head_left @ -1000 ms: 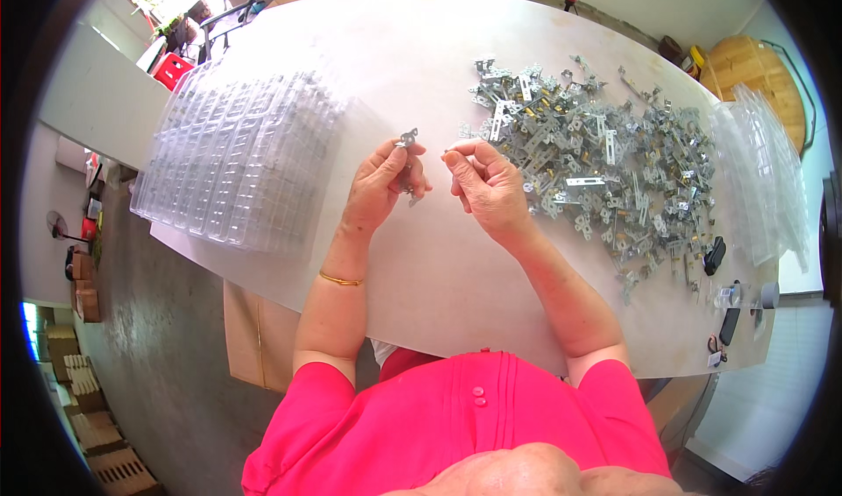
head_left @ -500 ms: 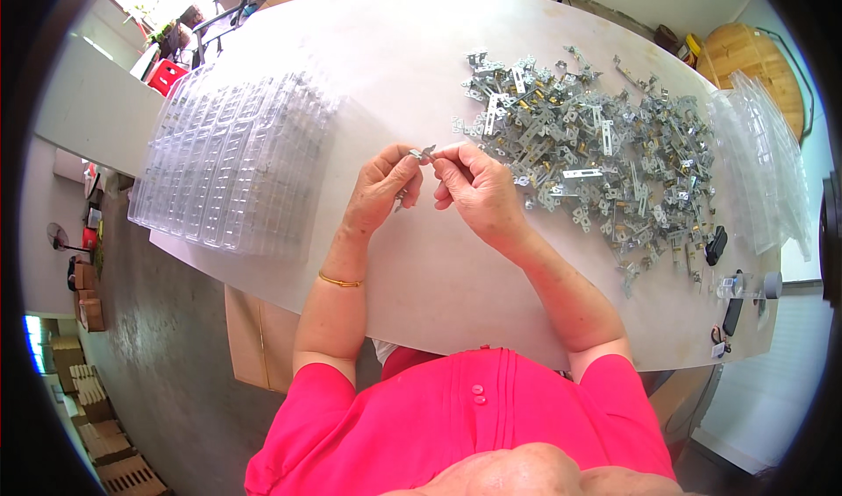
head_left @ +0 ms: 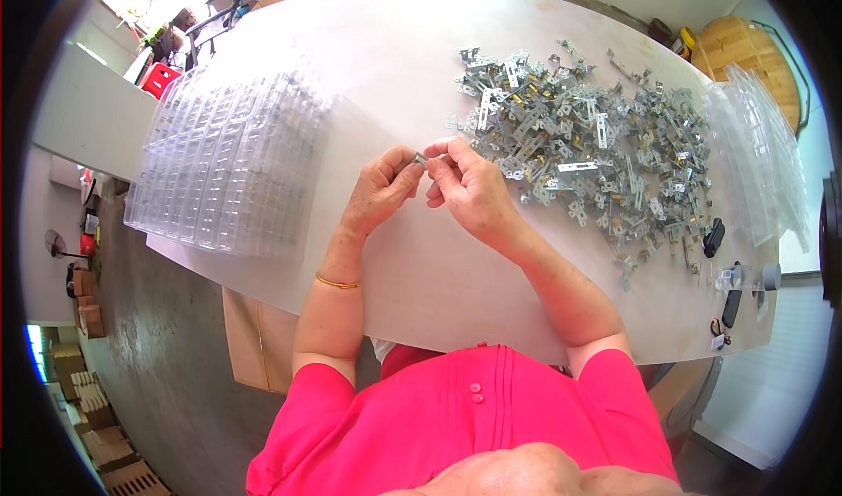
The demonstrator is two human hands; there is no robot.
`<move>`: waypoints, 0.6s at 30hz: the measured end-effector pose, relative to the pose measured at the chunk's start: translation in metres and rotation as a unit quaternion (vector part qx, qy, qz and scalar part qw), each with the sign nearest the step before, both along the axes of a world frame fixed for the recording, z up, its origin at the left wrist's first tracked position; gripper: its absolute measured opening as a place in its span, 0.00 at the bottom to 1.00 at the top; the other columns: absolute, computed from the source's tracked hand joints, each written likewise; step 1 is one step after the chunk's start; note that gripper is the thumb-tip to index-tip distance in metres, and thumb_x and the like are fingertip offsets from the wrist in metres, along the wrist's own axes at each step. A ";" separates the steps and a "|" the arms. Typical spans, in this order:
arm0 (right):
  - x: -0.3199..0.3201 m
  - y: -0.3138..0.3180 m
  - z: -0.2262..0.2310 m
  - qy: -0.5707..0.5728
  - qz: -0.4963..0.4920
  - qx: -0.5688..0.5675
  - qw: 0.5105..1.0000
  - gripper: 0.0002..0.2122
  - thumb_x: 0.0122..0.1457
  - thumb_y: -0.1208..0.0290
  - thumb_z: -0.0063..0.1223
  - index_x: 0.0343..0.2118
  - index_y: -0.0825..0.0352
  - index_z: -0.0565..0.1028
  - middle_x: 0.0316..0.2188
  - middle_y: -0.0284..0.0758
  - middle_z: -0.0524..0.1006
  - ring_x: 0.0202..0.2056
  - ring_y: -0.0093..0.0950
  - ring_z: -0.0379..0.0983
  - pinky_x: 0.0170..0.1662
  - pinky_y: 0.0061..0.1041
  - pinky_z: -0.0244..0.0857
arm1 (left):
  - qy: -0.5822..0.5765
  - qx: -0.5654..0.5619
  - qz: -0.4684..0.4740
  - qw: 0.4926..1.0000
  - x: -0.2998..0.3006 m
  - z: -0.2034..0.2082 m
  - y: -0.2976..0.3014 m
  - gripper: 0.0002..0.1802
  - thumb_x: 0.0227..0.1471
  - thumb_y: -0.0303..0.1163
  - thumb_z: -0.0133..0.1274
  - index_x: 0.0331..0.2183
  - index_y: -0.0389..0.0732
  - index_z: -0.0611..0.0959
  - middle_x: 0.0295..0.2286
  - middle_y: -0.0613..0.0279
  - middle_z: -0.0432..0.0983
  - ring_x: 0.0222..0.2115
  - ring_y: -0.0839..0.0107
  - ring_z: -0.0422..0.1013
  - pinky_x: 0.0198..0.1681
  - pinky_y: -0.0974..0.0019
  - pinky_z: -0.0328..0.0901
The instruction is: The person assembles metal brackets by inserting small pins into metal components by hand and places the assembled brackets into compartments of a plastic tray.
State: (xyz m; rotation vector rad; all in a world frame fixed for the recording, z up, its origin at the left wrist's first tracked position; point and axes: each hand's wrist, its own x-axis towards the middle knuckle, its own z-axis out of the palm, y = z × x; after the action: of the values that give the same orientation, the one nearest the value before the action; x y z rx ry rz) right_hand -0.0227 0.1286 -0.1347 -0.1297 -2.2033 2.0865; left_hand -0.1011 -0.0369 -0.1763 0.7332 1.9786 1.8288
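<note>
- Small metal part pinched in left hand, likely for steadiness
- Right hand set against it; grip can't be told
- Metal brackets heaped right of both, probably for reach

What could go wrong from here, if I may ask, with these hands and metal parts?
The small silvery metal part between the left hand and right hand might slip, as the grip on it looks small. The loose heap of silvery metal parts, its pieces overlapping, could snag when one is pulled out.
</note>
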 end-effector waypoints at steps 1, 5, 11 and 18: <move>-0.001 0.002 -0.004 0.000 -0.001 0.000 1.000 0.07 0.65 0.74 0.51 0.42 0.71 0.73 0.29 0.38 0.78 0.26 0.24 0.77 0.31 0.27 0.74 | 0.000 0.000 -0.001 1.000 0.000 0.000 0.001 0.07 0.64 0.31 0.51 0.38 0.37 0.79 0.21 0.73 0.71 0.21 0.85 0.65 0.21 0.79 0.58; -0.003 0.006 -0.016 0.078 -0.034 0.176 0.981 0.05 0.62 0.73 0.56 0.39 0.66 0.77 0.27 0.35 0.74 0.26 0.27 0.71 0.31 0.29 0.67 | 0.041 -0.031 -0.016 0.999 0.001 -0.002 0.002 0.07 0.63 0.30 0.52 0.38 0.36 0.79 0.23 0.73 0.71 0.23 0.85 0.65 0.24 0.79 0.60; -0.006 0.002 -0.015 0.163 -0.092 0.173 0.967 0.04 0.62 0.71 0.58 0.38 0.63 0.78 0.28 0.31 0.71 0.25 0.22 0.67 0.30 0.25 0.64 | 0.047 -0.034 -0.038 0.998 0.007 -0.003 0.006 0.08 0.60 0.32 0.56 0.35 0.36 0.80 0.21 0.72 0.71 0.22 0.84 0.66 0.25 0.77 0.61; -0.006 0.006 -0.003 0.100 -0.107 0.022 0.989 0.06 0.64 0.68 0.58 0.38 0.64 0.78 0.19 0.28 0.72 0.20 0.15 0.62 0.24 0.20 0.58 | -0.141 0.128 -0.019 0.982 -0.005 0.004 -0.006 0.11 0.66 0.34 0.46 0.36 0.37 0.78 0.17 0.67 0.68 0.15 0.80 0.59 0.18 0.77 0.53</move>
State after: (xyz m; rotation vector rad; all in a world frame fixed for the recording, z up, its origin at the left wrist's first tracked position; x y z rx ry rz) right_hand -0.0292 0.1349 -0.1374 -0.1401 -2.0208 1.8494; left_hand -0.1060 -0.0431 -0.1726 0.5411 1.5612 2.0603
